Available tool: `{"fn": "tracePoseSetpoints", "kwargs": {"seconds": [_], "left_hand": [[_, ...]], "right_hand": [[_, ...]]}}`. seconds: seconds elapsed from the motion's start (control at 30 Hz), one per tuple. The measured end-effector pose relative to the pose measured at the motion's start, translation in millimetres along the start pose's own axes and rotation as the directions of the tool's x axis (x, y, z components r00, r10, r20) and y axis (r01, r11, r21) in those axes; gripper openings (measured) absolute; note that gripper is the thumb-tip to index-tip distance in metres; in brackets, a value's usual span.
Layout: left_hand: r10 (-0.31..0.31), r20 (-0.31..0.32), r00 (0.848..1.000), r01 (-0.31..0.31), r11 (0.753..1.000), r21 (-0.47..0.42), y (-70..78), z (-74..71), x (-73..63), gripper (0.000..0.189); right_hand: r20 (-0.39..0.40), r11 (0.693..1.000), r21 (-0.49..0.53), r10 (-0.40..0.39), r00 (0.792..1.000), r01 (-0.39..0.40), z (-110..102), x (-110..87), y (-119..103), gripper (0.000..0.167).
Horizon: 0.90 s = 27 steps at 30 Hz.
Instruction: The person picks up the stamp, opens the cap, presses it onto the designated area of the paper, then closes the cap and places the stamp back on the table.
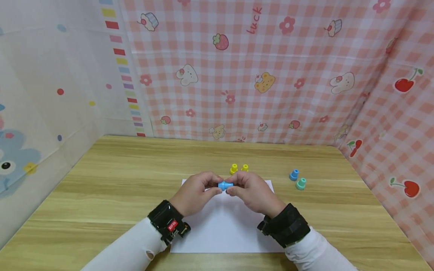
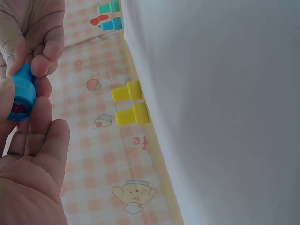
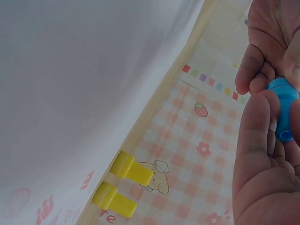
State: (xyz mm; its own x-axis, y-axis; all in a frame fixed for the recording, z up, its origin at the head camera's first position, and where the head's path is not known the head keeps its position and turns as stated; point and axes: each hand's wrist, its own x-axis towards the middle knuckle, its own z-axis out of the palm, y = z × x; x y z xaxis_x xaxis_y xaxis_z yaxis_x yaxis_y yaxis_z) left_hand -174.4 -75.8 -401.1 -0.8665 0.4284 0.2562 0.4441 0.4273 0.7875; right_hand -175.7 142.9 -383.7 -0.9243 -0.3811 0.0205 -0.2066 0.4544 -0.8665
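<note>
Both hands hold a small blue toy stamp (image 1: 225, 185) over a white sheet of paper (image 1: 225, 229). My left hand (image 1: 196, 194) pinches its wide end between thumb and fingers. The narrow handle end is pinched by my right hand (image 1: 255, 192). In the left wrist view, the wide end of the blue stamp (image 2: 24, 93) faces the camera and shows dark red inside its rim. Fingers partly hide the blue stamp (image 3: 287, 110) in the right wrist view. Red printed marks (image 3: 46, 208) lie along the paper's far right part.
Two yellow stamps (image 1: 234, 169) stand just behind the paper, partly behind the right hand. Farther right on the wooden table (image 1: 101, 180) are another blue stamp (image 1: 294, 174) and a green stamp (image 1: 301, 183). Patterned curtains (image 1: 220, 75) enclose the table's back and sides.
</note>
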Motion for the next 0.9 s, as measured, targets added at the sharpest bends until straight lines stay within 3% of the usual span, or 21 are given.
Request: {"fn": "tracePoseSetpoints", "kwargs": {"seconds": [0.27,0.57,0.7,0.9], "left_hand": [[0.007,-0.012,1.0,-0.007,1.0,0.026,-1.9,-7.9,1.3,0.018],[0.001,-0.051,0.999,0.003,0.996,0.09,-3.4,-15.3,4.8,0.022],[-0.001,-0.061,0.998,0.007,0.996,0.088,-5.8,-16.9,5.6,0.022],[-0.012,-0.07,0.997,0.019,0.995,0.098,-9.2,-17.0,5.3,0.022]], "right_hand": [[-0.063,0.997,-0.036,0.061,0.996,-0.063,-11,0.4,0,0.013],[-0.101,0.971,-0.217,0.076,0.992,-0.096,-37,-3.0,-5,0.013],[-0.083,0.945,-0.312,0.081,0.993,-0.103,-44,-4.3,-3,0.011],[-0.027,0.881,-0.463,0.098,0.995,-0.099,-44,-3.4,4,0.013]]}}
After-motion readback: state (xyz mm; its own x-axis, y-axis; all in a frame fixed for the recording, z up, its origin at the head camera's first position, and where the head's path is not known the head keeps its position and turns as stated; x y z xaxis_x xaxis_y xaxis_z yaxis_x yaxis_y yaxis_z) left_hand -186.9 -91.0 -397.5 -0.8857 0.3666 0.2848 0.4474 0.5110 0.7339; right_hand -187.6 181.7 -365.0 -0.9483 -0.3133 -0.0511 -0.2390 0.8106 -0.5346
